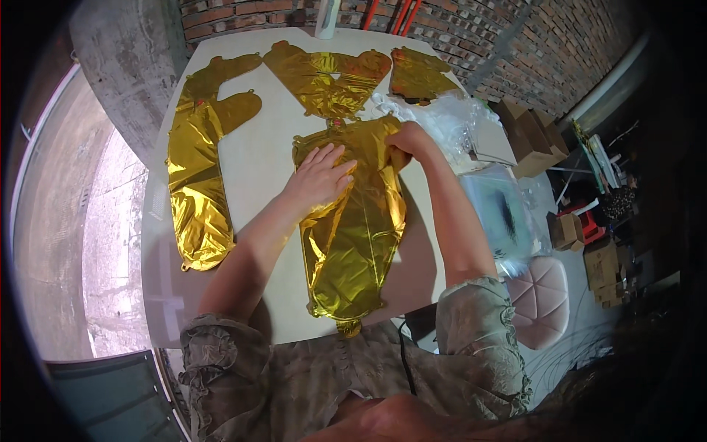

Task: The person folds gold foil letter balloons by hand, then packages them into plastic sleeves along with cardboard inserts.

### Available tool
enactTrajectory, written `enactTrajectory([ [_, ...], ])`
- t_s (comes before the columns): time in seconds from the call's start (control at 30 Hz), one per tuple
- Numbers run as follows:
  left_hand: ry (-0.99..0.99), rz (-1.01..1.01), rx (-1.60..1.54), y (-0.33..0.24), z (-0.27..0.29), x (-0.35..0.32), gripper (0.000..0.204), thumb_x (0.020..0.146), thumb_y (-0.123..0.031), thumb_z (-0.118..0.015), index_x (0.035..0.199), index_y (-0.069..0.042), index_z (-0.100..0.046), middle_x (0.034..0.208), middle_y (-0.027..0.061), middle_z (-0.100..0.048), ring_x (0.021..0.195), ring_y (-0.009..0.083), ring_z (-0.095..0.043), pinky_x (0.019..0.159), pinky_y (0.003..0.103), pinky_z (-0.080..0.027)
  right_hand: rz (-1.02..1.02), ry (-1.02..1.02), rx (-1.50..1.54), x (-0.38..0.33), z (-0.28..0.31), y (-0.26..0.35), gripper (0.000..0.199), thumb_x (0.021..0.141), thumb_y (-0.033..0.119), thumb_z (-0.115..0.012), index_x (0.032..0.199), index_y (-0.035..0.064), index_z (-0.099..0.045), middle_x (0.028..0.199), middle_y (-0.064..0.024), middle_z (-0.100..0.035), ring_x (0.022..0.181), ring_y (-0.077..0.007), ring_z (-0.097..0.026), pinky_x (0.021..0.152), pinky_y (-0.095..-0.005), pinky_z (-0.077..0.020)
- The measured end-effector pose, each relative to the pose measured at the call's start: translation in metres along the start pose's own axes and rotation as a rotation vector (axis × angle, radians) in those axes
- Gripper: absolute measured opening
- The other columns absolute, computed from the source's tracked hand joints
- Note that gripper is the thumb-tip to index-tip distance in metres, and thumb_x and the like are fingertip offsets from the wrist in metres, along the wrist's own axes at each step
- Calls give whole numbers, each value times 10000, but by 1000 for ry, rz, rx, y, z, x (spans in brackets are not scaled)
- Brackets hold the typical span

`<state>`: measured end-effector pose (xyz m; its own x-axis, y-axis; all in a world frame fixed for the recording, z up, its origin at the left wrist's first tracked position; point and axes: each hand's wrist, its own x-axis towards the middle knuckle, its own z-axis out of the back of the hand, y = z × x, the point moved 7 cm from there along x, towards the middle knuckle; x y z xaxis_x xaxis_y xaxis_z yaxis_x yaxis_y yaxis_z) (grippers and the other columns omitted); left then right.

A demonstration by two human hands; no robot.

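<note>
A crinkled gold foil balloon (361, 243), uninflated, lies lengthwise on the table before me, its narrow tail hanging at the near edge. My left hand (320, 179) rests on its upper left part, palm down, fingers stretched out and apart. At the upper right corner my right hand (412, 141) has its fingers curled around the foil's edge; the fingertips are partly hidden. To the left lies another flat gold foil balloon (199, 184) with a curved upper end. A third gold foil balloon (335, 77) is spread beyond my hands, near the table's far edge.
A further gold foil piece (420, 74) lies at the far right, beside crumpled clear plastic (434, 118). Clear plastic packages (497, 214) sit along the right edge of the pale table (254, 177). Cardboard boxes (530, 136) and a padded stool (536, 302) stand to the right.
</note>
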<state>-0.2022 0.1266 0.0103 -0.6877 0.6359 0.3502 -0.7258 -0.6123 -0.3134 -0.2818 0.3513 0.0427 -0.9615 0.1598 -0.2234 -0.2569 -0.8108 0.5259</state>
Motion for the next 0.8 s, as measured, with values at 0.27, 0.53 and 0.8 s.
enactTrajectory([
  [0.27,-69,93,-462,0,19,6,495,849,-212,-733,1310,-83,-605,1350,124,-595,1319,270,-510,1069,383,-430,642,175,916,-69,-27,123,341,903,171,-700,1179,-23,-651,1094,-132,-707,1011,-185,-680,849,-305,-552],
  [0.53,-97,49,-204,-5,29,-2,481,866,-230,-733,1316,-111,-613,1393,106,-586,1310,286,-519,1100,387,-397,640,-214,-353,-166,-50,-11,479,1000,178,-477,1469,78,-470,1497,-234,-454,1444,-427,-344,1190,-497,-289],
  [0.8,-71,-27,-344,4,11,2,577,981,-320,-541,1527,-186,-409,1592,82,-372,1480,274,-312,1231,414,-216,650,-116,-425,-185,-96,22,622,1046,330,-424,1546,-11,-276,1615,-215,-263,1523,-372,-179,1238,-501,-119],
])
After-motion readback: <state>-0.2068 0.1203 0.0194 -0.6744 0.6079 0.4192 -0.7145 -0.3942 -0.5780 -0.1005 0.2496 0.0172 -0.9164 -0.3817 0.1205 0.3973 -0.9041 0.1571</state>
